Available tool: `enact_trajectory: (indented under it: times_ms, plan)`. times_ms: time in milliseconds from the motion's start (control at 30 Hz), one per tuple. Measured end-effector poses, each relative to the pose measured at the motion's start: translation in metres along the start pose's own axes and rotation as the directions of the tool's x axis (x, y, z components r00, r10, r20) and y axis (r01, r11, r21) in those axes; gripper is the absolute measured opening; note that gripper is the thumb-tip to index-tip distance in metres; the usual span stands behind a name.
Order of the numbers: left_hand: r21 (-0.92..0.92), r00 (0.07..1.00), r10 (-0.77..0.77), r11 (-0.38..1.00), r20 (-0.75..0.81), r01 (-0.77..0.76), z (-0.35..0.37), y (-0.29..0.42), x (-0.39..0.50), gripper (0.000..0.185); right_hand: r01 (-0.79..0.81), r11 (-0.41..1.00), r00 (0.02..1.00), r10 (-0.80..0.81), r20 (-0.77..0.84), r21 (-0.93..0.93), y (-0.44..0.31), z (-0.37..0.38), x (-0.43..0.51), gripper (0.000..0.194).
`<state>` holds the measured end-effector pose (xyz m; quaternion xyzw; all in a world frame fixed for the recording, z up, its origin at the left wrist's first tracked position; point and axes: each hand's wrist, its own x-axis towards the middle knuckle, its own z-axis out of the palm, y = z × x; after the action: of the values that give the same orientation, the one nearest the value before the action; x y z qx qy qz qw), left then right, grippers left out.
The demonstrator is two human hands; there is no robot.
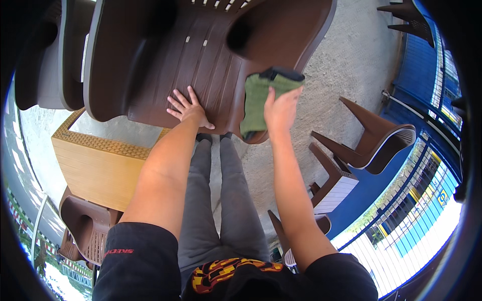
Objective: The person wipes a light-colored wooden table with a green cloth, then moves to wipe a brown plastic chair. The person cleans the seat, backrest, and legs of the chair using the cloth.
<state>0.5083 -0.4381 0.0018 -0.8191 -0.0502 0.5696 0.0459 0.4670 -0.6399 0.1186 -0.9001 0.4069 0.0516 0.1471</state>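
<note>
A brown plastic armchair (pixel 188 71) with a slatted seat stands directly before me. My left hand (pixel 189 109) lies flat near the front edge of its seat, fingers spread, holding nothing. In my right hand (pixel 282 109) is a folded green cloth (pixel 257 101) with a dark edge. The cloth rests against the front of the chair's right-hand arm and covers part of it. My right thumb lies on top of the cloth, while the other fingers are partly hidden.
Another brown chair (pixel 41 71) stands close on the left. Behind it, a tan table (pixel 98 169) with a woven rim is near my left arm. To the right are a brown chair (pixel 371 143), a small white-topped table (pixel 336 193) and a blue fence (pixel 414 161). Rough concrete floor (pixel 331 75) lies between.
</note>
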Motion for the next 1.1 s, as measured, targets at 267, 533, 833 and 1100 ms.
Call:
enact_trajectory:
  times_ms: [267,533,833,1100]
  plan:
    - [0.012,1.000,-0.012,1.000,0.000,0.012,-0.004,0.005,-0.005,0.176,0.336,0.921,0.869,-0.223,-0.442,0.196,-0.050,-0.029,0.180,0.087]
    - [-0.017,1.000,-0.013,1.000,0.001,0.013,-0.006,0.003,-0.007,0.177,-0.081,0.956,0.984,0.032,0.177,0.282,0.028,-0.006,-0.049,0.096]
    - [-0.028,1.000,-0.009,1.000,0.024,0.010,-0.012,0.006,-0.009,0.176,0.108,0.986,0.991,-0.097,-0.091,0.129,-0.009,-0.007,0.068,0.088]
    - [-0.029,1.000,-0.017,0.999,-0.003,0.016,-0.007,0.005,-0.006,0.176,0.642,0.748,0.733,-0.535,-0.421,0.166,-0.094,-0.090,0.248,0.076]
